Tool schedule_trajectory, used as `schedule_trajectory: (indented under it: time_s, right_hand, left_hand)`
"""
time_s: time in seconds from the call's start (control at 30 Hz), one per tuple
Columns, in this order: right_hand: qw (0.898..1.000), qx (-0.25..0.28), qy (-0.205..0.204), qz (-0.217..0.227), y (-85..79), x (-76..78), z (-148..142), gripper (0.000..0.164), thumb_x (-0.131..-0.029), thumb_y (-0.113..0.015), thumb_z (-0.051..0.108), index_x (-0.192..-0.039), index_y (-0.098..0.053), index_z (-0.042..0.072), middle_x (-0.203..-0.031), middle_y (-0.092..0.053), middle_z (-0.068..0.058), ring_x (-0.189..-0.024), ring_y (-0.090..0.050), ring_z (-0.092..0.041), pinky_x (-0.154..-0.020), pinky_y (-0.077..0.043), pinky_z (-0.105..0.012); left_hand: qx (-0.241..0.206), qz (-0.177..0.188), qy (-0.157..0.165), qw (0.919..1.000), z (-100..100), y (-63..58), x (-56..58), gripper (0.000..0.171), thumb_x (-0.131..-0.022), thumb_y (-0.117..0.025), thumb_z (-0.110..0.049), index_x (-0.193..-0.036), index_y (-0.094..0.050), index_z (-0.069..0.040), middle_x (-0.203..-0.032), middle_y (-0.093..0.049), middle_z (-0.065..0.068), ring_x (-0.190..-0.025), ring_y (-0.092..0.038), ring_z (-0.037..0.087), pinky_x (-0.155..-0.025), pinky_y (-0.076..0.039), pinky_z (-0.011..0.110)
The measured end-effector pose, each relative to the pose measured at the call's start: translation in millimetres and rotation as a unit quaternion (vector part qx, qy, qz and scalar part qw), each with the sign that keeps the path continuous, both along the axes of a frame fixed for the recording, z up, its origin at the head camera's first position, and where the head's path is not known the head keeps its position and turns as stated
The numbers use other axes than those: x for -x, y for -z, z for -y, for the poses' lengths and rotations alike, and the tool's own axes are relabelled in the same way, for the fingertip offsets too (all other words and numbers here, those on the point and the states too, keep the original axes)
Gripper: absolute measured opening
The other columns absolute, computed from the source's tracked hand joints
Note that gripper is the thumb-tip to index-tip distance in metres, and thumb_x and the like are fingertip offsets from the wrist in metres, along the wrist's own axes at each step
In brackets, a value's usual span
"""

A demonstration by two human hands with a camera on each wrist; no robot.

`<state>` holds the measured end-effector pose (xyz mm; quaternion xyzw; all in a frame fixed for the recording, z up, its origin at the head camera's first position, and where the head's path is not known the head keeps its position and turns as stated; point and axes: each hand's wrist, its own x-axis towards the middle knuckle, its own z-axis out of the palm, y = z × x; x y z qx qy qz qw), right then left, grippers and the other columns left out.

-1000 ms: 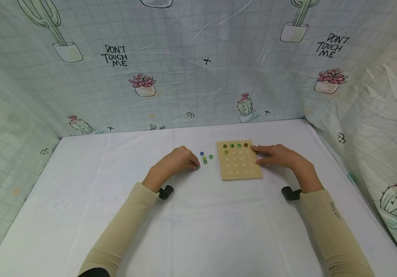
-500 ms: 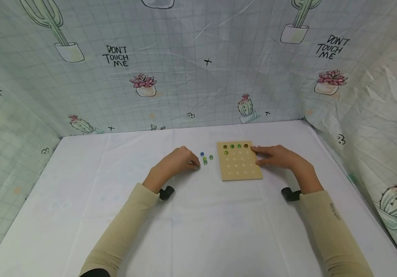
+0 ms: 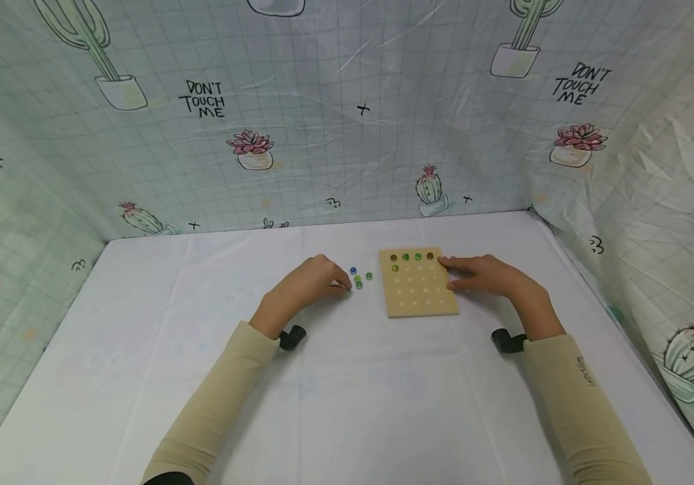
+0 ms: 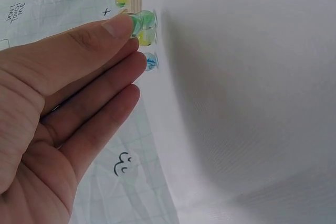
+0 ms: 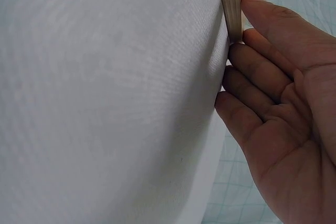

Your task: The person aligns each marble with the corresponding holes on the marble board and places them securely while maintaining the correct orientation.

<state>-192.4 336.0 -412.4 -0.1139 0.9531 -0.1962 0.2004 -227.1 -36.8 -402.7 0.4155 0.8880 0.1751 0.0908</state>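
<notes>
In the head view my left hand [image 3: 316, 279] is low over the table, left of a few loose glass marbles. The left wrist view has its thumb and index finger pinching a green marble [image 4: 136, 25], partly hidden by the thumb. Just beyond lie another green marble [image 4: 148, 19], a yellow one [image 4: 147, 38] and a blue one [image 4: 150, 62]. My right hand [image 3: 486, 275] rests its fingertips against the right edge of a square wooden board [image 3: 422, 293], fingers loosely extended. Marbles fill the board's back row, and one green marble [image 3: 395, 268] sits in the second row.
The board's other hollows hold nothing. A white cloth [image 3: 334, 404] covers the table. Behind it and at both sides hangs a cactus-print curtain [image 3: 322, 135]. A black wrist camera [image 3: 291, 337] sits at the left cuff, another camera [image 3: 509, 340] at the right.
My left hand has shifted slightly right, toward the loose marbles, with its fingertips closing over the green marble. My right hand and the board have stayed in place.
</notes>
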Motion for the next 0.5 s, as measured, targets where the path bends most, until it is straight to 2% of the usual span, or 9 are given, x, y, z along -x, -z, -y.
schedule_trajectory:
  time_s: [0.5]
  right_hand:
    - [1.0,0.0,-0.001,0.002,-3.1,-1.7,1.5,0.071,-0.098,-0.066,0.044,-0.157,-0.04,0.014,-0.159,-0.037,-0.018,-0.146,-0.032,-0.047,-0.116,-0.029,-0.064]
  left_hand:
    - [-0.023,-0.019,0.003,0.9996,-9.5,-3.3,1.5,0.014,-0.087,-0.081,-0.011,-0.1,-0.083,-0.012,-0.103,-0.078,-0.002,-0.096,-0.073,0.013,-0.085,-0.058,0.024]
